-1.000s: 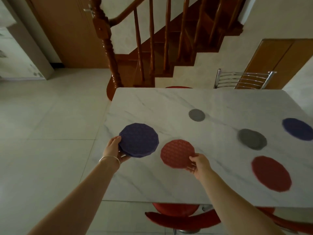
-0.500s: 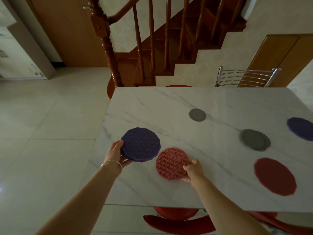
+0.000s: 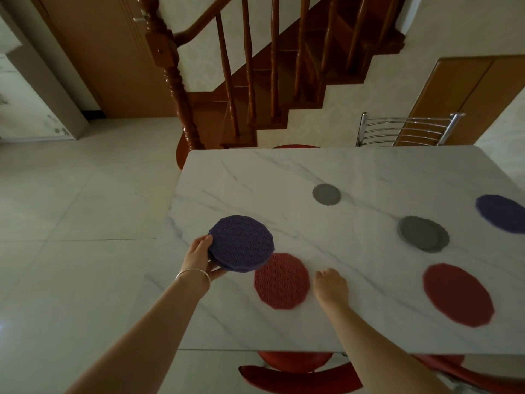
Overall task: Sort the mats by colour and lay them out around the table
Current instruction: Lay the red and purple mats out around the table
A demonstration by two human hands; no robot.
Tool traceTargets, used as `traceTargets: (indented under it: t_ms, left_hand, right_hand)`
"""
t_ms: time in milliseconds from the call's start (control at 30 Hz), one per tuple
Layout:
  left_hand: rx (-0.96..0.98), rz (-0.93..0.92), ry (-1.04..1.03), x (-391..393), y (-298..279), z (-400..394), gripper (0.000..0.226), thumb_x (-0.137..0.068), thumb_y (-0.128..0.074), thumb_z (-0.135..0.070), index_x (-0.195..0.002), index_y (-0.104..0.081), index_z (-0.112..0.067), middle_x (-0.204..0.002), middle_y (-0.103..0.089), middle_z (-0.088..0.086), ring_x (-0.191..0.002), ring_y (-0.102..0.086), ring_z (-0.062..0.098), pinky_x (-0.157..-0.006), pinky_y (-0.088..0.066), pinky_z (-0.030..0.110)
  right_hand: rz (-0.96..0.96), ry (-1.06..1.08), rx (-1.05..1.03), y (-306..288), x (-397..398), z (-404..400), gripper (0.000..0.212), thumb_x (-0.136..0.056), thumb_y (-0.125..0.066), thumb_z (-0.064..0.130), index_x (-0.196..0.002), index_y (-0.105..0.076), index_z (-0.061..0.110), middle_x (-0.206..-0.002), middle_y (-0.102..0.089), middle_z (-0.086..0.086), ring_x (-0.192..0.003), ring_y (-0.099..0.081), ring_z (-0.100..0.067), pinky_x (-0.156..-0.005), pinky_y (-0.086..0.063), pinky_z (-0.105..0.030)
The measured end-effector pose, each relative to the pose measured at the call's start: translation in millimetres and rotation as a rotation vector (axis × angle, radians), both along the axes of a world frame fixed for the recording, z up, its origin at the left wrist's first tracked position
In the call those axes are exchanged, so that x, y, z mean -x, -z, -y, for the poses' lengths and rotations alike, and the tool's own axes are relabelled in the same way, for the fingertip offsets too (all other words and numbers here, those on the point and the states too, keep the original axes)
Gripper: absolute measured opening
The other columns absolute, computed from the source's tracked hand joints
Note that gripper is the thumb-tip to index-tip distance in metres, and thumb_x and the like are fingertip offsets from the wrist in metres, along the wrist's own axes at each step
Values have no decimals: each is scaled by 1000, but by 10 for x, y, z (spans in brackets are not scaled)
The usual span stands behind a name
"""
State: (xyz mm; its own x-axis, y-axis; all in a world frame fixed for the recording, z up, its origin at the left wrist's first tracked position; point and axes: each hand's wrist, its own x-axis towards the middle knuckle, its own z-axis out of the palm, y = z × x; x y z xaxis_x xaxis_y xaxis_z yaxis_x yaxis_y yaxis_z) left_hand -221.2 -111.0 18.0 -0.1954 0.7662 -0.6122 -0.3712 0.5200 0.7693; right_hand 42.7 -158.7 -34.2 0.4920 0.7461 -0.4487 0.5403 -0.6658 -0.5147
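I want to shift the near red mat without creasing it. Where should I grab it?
Take the red mat by its right rim, coming from the right hand beside it. It lies flat on the table, thin and floppy-looking, and its upper-left edge sits under the purple stack.

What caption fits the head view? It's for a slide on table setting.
Left hand holds purple mats above the marble table; right hand rests beside a red mat.
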Motion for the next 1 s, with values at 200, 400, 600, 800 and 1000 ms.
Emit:
traceTargets:
  t_ms: [200, 400, 600, 800, 1000]
  left_hand:
    - [8, 31, 8, -46, -47, 22, 7, -94, -51, -28, -89, -56, -27, -105, -59, 5, -84, -63, 29, -53, -56, 38]
    - [-5, 55, 49, 6, -212, -15, 7, -94, -52, -29, -96, -58, -25, -113, -59, 10, -93, -63, 33, -53, -57, 39]
    - [-24, 152, 108, 447, -422, -182, 28, -94, -51, -28, -120, -52, -21, -124, -57, 14, -100, -61, 35, -58, -56, 43]
    - [-33, 208, 192, 1303, -490, -521, 35, -94, -53, -25, -128, -49, -19, -131, -54, 13, -110, -57, 38, -71, -55, 51]
    - [-30, 215, 316, 2306, -492, -894, 28, -90, -59, -26, -117, -53, -22, -129, -55, 7, -105, -60, 36, -61, -59, 47]
  right_hand:
    - [-434, 197, -179, -328, 173, -217, 27, -93, -41, 18, -85, -62, 4, -69, -67, -9, -56, -61, -22, -60, -55, -36]
    - [-718, 16, -217, -715, 674, -493, 29, -91, -56, 37, -97, -64, 10, -89, -69, -9, -79, -69, -27, -66, -60, -38]
    - [-698, 75, -320, -893, 1142, -707, 30, -80, -74, 19, -102, -62, 2, -97, -69, -17, -76, -69, -30, -52, -57, -32]
    - [-635, 70, -351, -1065, 1894, -1011, 26, -76, -77, 10, -93, -58, 6, -94, -68, -18, -75, -70, -31, -58, -60, -39]
    - [-512, 172, -426, -1185, 2887, -1194, 22, -76, -76, 9, -77, -55, 16, -85, -67, -14, -64, -66, -25, -46, -55, -31]
